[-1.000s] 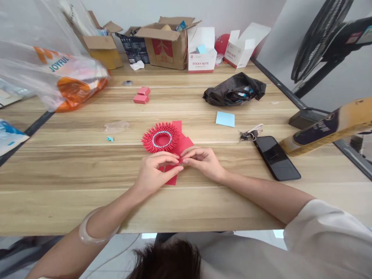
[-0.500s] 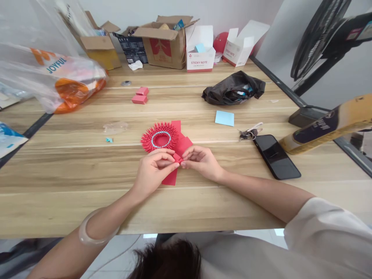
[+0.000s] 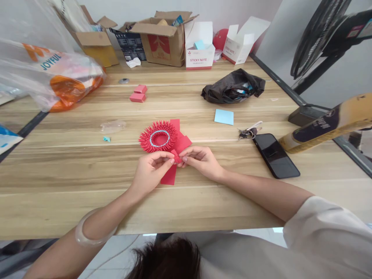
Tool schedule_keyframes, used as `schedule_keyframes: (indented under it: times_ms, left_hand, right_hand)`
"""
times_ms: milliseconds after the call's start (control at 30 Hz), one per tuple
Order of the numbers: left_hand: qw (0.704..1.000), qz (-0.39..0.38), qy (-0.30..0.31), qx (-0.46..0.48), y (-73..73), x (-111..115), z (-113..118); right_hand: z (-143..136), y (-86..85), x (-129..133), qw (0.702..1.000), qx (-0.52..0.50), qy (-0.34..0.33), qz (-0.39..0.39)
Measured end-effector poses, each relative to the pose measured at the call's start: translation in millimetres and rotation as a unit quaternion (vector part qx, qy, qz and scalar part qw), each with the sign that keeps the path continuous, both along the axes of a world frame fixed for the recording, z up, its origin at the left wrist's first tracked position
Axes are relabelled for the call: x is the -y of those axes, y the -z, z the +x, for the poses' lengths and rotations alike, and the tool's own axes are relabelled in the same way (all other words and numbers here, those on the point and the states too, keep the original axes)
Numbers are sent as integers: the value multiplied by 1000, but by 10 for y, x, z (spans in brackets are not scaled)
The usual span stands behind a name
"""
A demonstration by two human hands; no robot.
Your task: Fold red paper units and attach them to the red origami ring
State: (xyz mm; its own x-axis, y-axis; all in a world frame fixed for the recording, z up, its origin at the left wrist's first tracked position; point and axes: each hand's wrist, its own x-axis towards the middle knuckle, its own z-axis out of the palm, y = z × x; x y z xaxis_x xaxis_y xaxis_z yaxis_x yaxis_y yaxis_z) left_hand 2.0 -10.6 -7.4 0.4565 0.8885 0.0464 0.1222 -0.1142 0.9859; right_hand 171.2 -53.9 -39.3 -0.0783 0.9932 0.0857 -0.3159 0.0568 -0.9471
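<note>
Between my two hands is a small folded piece of red paper [image 3: 176, 156]. My left hand [image 3: 151, 168] pinches its left side with thumb and fingertips, and my right hand [image 3: 202, 161] grips its right side. Flat red paper sheets [image 3: 168, 175] lie on the table under and around the fingers. Just behind my left hand rests a round, spiky red folded-paper piece [image 3: 145, 137] with a light blue ring around its hollow middle. Fingers cover part of the folded paper.
Two red paper blocks [image 3: 137, 97] and a blue note pad [image 3: 224, 117] lie farther back. A phone [image 3: 276, 155], keys [image 3: 247, 133] and a yellow package [image 3: 319, 126] are at the right. Boxes [image 3: 162, 46] line the wall; a plastic bag [image 3: 72, 81] is at left.
The folded red paper has turned and more of it shows between my fingertips. My right fingers have shifted around it. The whole view has moved slightly.
</note>
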Motion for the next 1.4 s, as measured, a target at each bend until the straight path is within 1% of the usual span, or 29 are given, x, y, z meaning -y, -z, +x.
schedule_keyframes:
  times_ms: [233, 433, 600, 867, 1133, 1200, 1333, 1400]
  left_hand:
    - [1000, -7, -5, 6, 16, -9, -4]
    - [1000, -9, -23, -2, 23, -9, 1]
    - [1000, -2, -7, -7, 18, -6, -6]
    - [999, 18, -1, -34, 4, 10, -16]
    - [997, 49, 20, -57, -29, 29, -13]
    - [998, 46, 11, -51, -32, 39, -8]
    - [998, 34, -27, -39, -33, 48, -3]
    - [999, 28, -31, -32, -31, 46, -4]
  right_hand:
    - [-3, 22, 6, 1000, -13, 6, -9]
    - [-14, 35, -2, 1000, -14, 14, -7]
    - [-13, 39, -3, 1000, -2, 16, -20]
    - [3, 14, -12, 999, 3, -13, -44]
    - [9, -3, -29, 998, 21, -13, -61]
    - [11, -4, -31, 998, 10, -18, -66]
    - [14, -15, -33, 996, -8, -33, -85]
    - [14, -20, -34, 995, -9, -42, -89]
